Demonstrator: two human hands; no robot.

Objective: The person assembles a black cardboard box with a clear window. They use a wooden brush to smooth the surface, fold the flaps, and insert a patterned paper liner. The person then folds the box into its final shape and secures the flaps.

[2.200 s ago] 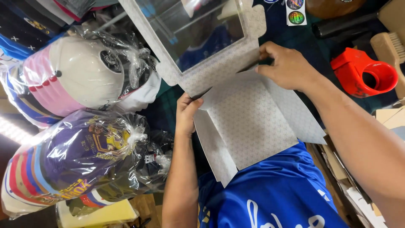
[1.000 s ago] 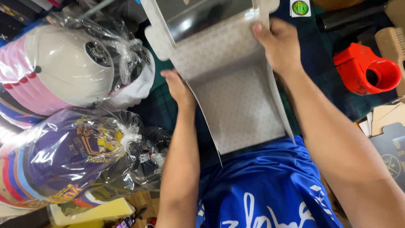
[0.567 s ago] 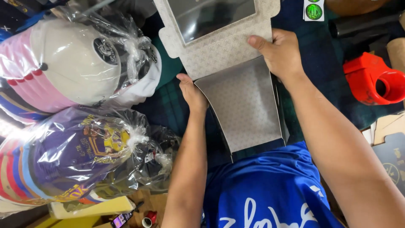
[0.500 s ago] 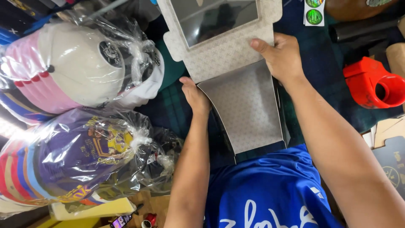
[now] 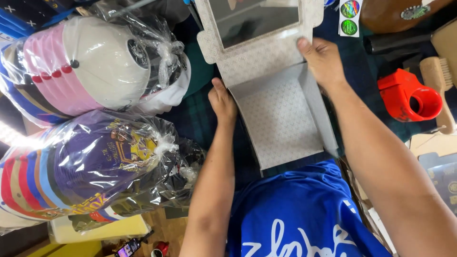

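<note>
Flat-pack cardboard box (image 5: 278, 114) at upper centre of the frame, long axis running away from the person. Left hand (image 5: 223, 101) presses its left wall; right hand (image 5: 323, 61) pinches the right wall's upper corner; both equally near.

Two clear plastic bags full of stacked caps are seen on the left: a cream and pink stack (image 5: 90, 66) above a purple stack (image 5: 95, 166). A red plastic cup-shaped thing (image 5: 409, 97) is seen on the right, beside a wooden brush (image 5: 435, 78). Two round shiny stickers (image 5: 350, 16) are seen at the top.
</note>
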